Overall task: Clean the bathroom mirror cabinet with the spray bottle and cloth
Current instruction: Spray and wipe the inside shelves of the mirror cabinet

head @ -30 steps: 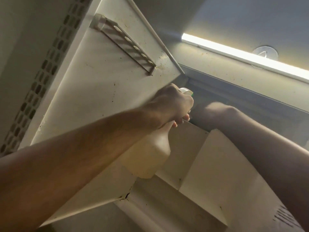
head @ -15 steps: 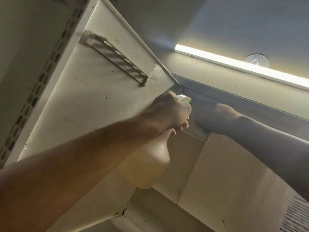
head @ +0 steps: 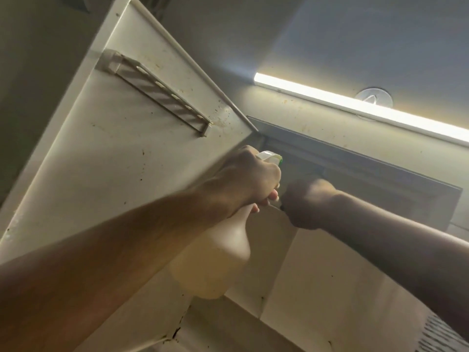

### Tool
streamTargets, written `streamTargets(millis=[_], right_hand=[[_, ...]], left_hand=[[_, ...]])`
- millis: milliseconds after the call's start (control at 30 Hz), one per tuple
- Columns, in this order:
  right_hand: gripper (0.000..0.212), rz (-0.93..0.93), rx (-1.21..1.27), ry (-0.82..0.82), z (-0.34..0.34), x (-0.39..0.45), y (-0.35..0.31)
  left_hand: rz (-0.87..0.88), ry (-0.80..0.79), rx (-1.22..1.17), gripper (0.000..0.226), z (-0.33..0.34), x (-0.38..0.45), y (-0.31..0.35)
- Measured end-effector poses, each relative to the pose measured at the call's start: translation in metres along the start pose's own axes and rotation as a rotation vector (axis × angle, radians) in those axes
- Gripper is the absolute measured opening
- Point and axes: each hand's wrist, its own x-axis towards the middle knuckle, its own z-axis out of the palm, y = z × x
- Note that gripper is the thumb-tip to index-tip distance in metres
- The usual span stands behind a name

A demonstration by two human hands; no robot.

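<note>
Head view: right hand (head: 308, 203) in shadow inside the cabinet (head: 317, 270), fingers curled, contents hidden, can't tell if it holds a cloth. Left hand (head: 250, 177) wraps the spray bottle (head: 215, 257) neck, nozzle tip just showing. Open door (head: 121, 158) close on the left. Bottle holds pale yellowish liquid.

We stood in a home bathroom: an open wall cabinet (head: 317, 288), slotted door rack (head: 154, 94), strip light (head: 355, 105) above our hands (head: 250, 179).
</note>
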Motion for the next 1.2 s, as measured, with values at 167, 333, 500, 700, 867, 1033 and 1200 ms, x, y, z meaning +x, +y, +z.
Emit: streamTargets(millis=[167, 333, 500, 700, 867, 1033, 1200], right_hand=[[0.025, 0.122, 0.127, -0.083, -0.004, 0.016, 0.011], [0.025, 0.119, 0.124, -0.057, -0.005, 0.012, 0.011], [0.026, 0.038, 0.027, 0.016, 0.0, 0.007, 0.008], [0.034, -0.089, 0.075, 0.008, -0.013, -0.005, 0.023], [0.013, 0.069, 0.633, 0.294, -0.002, -0.005, 0.042], [0.021, 0.498, 1.401, 0.636, 0.019, -0.022, 0.028], [0.019, 0.834, 1.641, 0.735, 0.035, -0.033, 0.007]], left_hand=[[-0.021, 0.008, -0.002, 0.026, -0.002, 0.001, -0.002], [-0.033, 0.014, -0.005, 0.027, -0.003, -0.001, -0.003], [-0.031, 0.025, 0.015, 0.024, -0.005, 0.0, -0.004], [-0.019, 0.05, 0.072, 0.021, -0.012, 0.002, -0.007], [-0.009, 0.104, 0.205, 0.019, -0.016, 0.006, -0.009], [-0.004, 0.15, 0.357, 0.016, -0.013, 0.01, -0.006], [-0.023, 0.182, 0.415, 0.022, -0.006, 0.02, -0.001]])
